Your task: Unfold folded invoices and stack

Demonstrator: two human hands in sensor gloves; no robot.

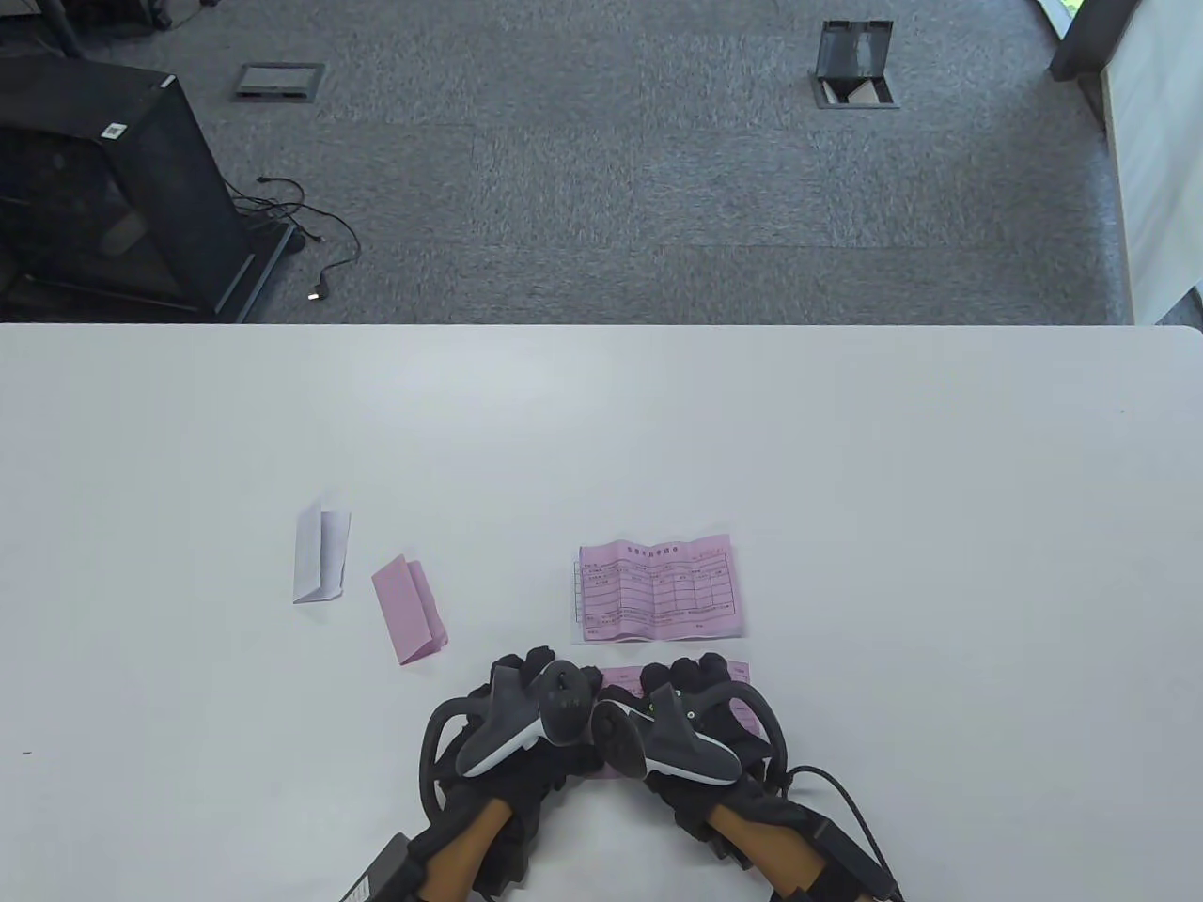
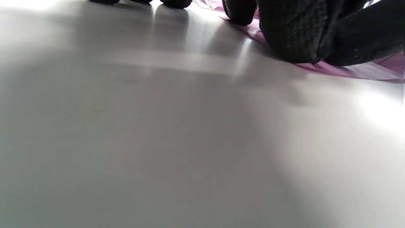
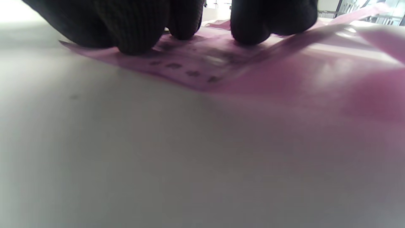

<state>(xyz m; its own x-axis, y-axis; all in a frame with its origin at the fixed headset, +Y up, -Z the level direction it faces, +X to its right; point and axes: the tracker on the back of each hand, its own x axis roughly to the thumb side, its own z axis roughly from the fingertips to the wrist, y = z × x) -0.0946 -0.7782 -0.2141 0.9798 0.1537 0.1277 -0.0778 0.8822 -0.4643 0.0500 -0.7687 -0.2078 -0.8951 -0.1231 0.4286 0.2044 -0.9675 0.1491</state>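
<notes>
Fingertips (image 3: pixel 133 34) of right hand (image 1: pixel 700 728) seen pressed on pink invoice (image 3: pixel 202 63); left hand (image 1: pixel 526 723) likewise, grasp unclear. Tabletop (image 1: pixel 940 470) bare rightward; folded invoices (image 1: pixel 409 609) left.

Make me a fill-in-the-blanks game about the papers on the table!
1. Both hands press on a paper whose color is ____.
2. The white folded paper lies to the ____ of the pink folded paper.
3. The opened pink invoice on the table has printed ____ on it.

Missing words: pink; left; tables
</notes>
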